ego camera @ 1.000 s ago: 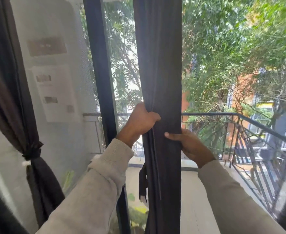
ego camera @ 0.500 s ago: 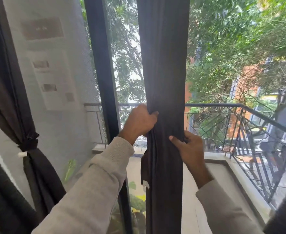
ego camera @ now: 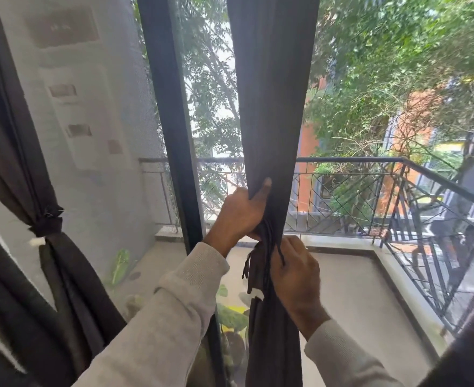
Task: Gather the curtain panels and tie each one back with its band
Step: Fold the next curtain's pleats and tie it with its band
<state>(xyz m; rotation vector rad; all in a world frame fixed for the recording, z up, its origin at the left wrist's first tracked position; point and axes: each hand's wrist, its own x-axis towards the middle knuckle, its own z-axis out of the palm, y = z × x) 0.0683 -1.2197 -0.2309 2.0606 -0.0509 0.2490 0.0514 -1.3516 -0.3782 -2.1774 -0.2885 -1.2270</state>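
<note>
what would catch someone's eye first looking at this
Dead centre, a dark curtain panel hangs gathered into a narrow column, gripped by the left hand above and the right hand just below. At far left, another panel is already cinched with its band.

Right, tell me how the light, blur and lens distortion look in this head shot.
Head view: strongly backlit by daylight through the glass, so the gathered curtain panel reads nearly black with folds hard to see; the left hand and right hand stay fairly sharp; the tied curtain at the left edge and the trees are softly blurred; wide-angle bending tilts the window frame and railing.
</note>
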